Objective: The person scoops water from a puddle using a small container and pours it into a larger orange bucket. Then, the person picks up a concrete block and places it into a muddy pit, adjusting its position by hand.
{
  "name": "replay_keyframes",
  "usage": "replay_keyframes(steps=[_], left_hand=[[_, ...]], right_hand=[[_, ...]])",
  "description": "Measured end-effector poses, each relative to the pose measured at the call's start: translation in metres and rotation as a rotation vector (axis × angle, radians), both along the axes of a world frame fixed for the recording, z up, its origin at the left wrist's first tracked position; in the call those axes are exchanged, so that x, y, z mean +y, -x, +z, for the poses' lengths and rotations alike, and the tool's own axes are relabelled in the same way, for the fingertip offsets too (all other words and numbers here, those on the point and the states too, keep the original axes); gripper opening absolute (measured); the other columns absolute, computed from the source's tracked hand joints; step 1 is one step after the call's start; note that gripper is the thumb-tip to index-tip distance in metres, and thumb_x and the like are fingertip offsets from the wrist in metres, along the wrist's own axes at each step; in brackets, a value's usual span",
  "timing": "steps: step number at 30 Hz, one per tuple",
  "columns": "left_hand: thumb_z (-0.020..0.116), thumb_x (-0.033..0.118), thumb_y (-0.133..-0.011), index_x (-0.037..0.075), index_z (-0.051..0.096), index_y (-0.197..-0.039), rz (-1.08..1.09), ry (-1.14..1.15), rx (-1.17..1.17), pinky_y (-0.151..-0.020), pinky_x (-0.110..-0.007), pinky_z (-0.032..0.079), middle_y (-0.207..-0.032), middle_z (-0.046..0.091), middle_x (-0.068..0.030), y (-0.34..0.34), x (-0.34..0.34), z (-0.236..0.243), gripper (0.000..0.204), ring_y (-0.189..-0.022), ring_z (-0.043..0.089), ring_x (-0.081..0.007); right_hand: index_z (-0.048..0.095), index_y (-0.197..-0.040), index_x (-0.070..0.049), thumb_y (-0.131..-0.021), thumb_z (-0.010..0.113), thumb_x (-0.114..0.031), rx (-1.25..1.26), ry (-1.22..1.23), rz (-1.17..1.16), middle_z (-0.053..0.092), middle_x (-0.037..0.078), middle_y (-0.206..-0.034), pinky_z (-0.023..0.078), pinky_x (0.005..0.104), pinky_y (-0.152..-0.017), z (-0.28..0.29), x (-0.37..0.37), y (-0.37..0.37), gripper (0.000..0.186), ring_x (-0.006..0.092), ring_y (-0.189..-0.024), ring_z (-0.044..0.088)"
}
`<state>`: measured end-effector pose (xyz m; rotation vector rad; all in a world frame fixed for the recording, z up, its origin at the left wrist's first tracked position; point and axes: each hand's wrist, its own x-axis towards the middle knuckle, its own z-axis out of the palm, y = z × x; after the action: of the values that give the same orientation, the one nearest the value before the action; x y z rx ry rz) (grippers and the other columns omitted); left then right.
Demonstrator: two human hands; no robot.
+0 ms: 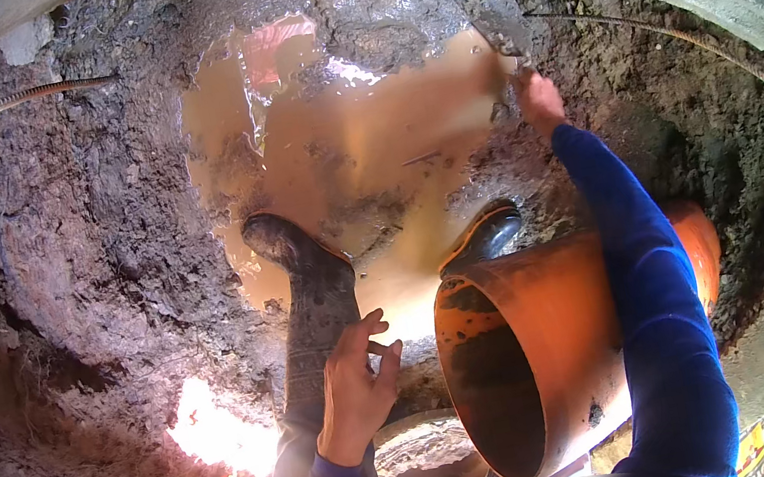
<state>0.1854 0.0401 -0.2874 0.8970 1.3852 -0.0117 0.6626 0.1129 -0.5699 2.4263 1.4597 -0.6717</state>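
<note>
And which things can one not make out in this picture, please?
In the head view:
Dark tool: handle mostly covered by the right hand.
Orange pipe: part hidden behind the right sleeve.
Right boot: upper part hidden by the pipe.
Puddle: murky water hides its bottom.

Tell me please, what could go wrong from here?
The left boot is at the muddy puddle, so it might slip. The orange pipe lies close to the right boot and could roll against it. The right hand, gripping what looks like a trowel, could knock the nearby metal rod.
</note>
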Motion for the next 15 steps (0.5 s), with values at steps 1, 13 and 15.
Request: replay_keyframes(steps=[1, 13, 15], left_hand=[[0.070, 0.003, -0.092, -0.001, 0.060, -0.134, 0.000, -0.011, -0.002, -0.065, -0.027, 0.050, -0.112, 0.072, -0.0125, 0.001, 0.000, -0.001, 0.043, -0.078, 0.064, -0.0136], [0.071, 0.008, -0.093, 0.000, 0.060, -0.134, 0.093, -0.071, -0.031, -0.061, -0.026, 0.048, -0.111, 0.072, -0.0095, 0.011, -0.013, -0.022, 0.043, -0.078, 0.063, -0.0109], [0.070, 0.006, -0.093, 0.000, 0.061, -0.133, 0.172, -0.090, 0.060, -0.062, -0.025, 0.048, -0.109, 0.072, -0.0087, 0.021, -0.017, -0.025, 0.041, -0.077, 0.062, -0.0103]], right_hand=[[0.065, -0.104, -0.003, -0.099, 0.060, -0.044, 0.092, -0.035, -0.046, 0.070, 0.029, -0.091, 0.055, 0.0574, -0.075, -0.014, -0.009, 0.016, 0.041, 0.0511, -0.086, 0.068], [0.069, -0.104, -0.004, -0.097, 0.064, -0.052, 0.081, 0.010, -0.451, 0.073, 0.024, -0.096, 0.060, 0.0481, -0.062, -0.050, -0.017, 0.110, 0.049, 0.0397, -0.079, 0.074], [0.073, -0.105, 0.000, -0.100, 0.061, -0.050, 0.211, -0.075, -0.779, 0.075, 0.024, -0.092, 0.055, 0.0466, -0.051, -0.024, 0.018, 0.159, 0.052, 0.0359, -0.073, 0.074]])
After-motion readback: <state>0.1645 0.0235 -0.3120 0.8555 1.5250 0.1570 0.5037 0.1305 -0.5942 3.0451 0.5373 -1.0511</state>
